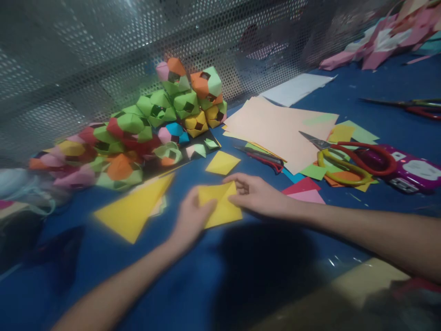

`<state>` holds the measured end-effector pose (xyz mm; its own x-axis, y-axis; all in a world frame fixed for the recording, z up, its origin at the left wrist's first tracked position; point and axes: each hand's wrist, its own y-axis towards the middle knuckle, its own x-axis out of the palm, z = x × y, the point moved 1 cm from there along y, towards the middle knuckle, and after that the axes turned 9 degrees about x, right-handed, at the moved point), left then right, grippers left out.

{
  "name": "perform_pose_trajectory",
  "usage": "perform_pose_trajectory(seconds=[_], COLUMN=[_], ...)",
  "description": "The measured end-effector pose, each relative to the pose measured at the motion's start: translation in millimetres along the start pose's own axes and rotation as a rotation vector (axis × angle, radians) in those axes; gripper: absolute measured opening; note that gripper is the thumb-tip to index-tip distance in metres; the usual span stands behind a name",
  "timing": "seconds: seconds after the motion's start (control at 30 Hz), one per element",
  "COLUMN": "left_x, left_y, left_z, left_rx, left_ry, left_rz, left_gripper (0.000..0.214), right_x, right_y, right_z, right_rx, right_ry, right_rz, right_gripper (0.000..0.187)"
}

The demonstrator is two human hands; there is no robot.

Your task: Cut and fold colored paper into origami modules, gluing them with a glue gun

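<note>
A yellow square of paper (222, 209) lies on the blue table (193, 294) in front of me, partly folded. My left hand (191, 219) pinches its left edge with thumb over the sheet. My right hand (253, 195) presses on its right side, fingers curled onto the fold near the top corner. Both hands touch the same sheet.
A pile of folded multicoloured paper cubes (148, 124) stands against the perforated metal wall. A large yellow sheet (134, 209) and a small yellow square (222, 162) lie nearby. Peach paper (275, 126), red-and-yellow scissors (347, 161), a small cutter (265, 157) and a purple tool (409, 172) sit to the right.
</note>
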<state>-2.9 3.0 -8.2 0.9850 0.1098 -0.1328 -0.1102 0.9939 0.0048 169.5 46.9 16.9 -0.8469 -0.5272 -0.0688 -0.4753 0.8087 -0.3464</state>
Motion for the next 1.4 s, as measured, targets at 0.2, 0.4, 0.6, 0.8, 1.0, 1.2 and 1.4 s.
perform_pose_trajectory(seconds=[0.2,0.4,0.6,0.8,1.0,1.2,1.4], left_x=[-1.4,-4.1,-3.9,-2.9,-3.8,-2.2,-5.3], left_y=[2,5,8,8,6,4,4], left_z=[-3,-9,-16,-16,-16,-16,-11], left_rx=[0.042,0.046,0.057,0.050,0.063,0.076,0.129], left_ry=[0.023,-0.001,-0.061,-0.110,-0.049,-0.052,0.037], left_rz=[0.032,0.026,0.017,-0.073,-0.096,-0.089,-0.022], left_gripper=[0.032,0.034,0.043,0.040,0.041,0.039,0.029], right_x=[3,4,1,2,3,4,4], right_y=[-1,3,11,8,7,6,3], right_z=[3,7,15,17,15,14,13], right_rx=[-0.043,-0.071,-0.083,-0.063,-0.114,-0.202,-0.257], right_ry=[0.009,0.036,0.057,0.089,0.067,0.015,-0.089], right_rz=[-0.012,0.024,0.049,-0.011,0.052,0.119,0.116], right_gripper=[0.035,0.034,0.039,0.041,0.041,0.036,0.032])
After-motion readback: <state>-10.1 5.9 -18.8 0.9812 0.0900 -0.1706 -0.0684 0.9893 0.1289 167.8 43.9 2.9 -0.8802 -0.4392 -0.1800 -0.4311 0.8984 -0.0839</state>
